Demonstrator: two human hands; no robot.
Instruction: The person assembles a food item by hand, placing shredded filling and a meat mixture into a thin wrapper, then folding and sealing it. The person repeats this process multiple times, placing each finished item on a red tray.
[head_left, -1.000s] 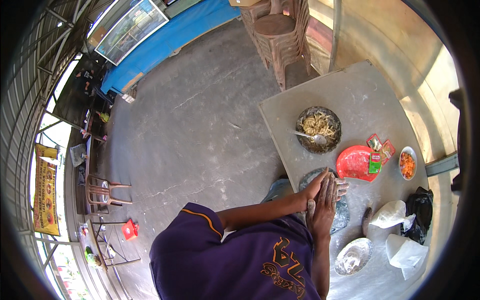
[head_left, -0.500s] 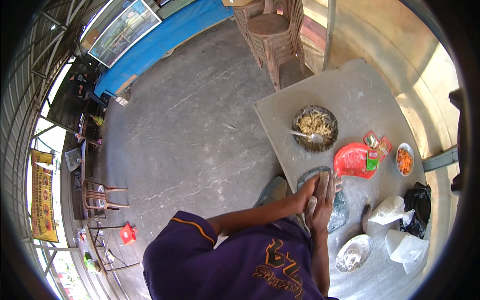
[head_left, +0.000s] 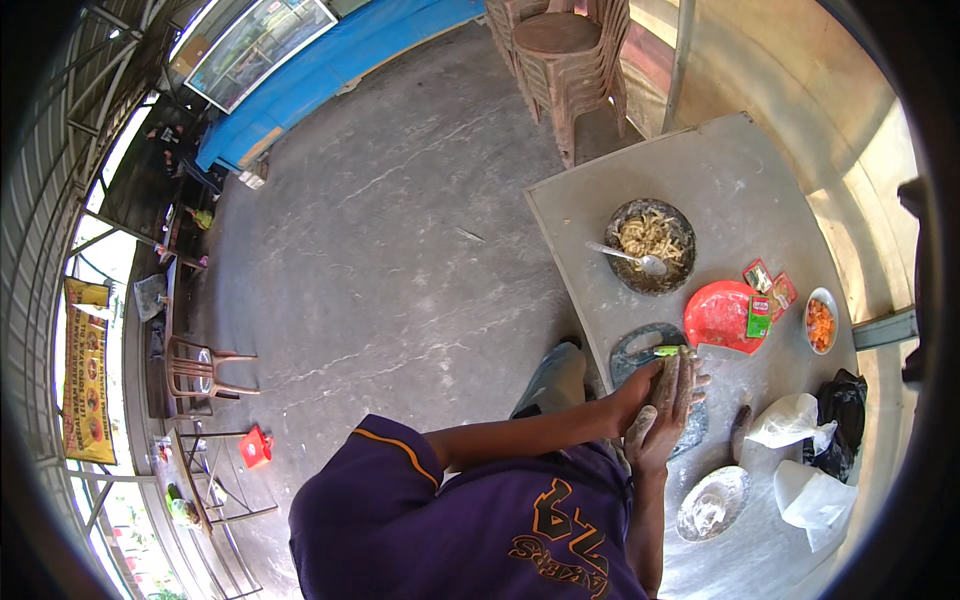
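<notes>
Over the near left side of the table, my left hand and my right hand meet palm to palm. Pale powder coats the right hand's stretched fingers, which stand slightly apart. The left hand is partly covered by the right, with its fingertips showing beyond it. Whatever may lie between the palms is hidden. Beneath them is a dark stone slab, partly covered by my hands. A bright green piece, perhaps a handle, lies across the slab just beyond my fingers. An oval dish of white powder sits to the right of my right forearm.
On the table stand a dark bowl of pale strips with a spoon, a red plate, sachets, a bowl of orange pieces, a dark elongated object and plastic bags. Stacked chairs stand beyond.
The view has shifted slightly, so the table sits further right. My hands have drawn back a little toward me, still together, and the green piece on the slab has come into sight.
</notes>
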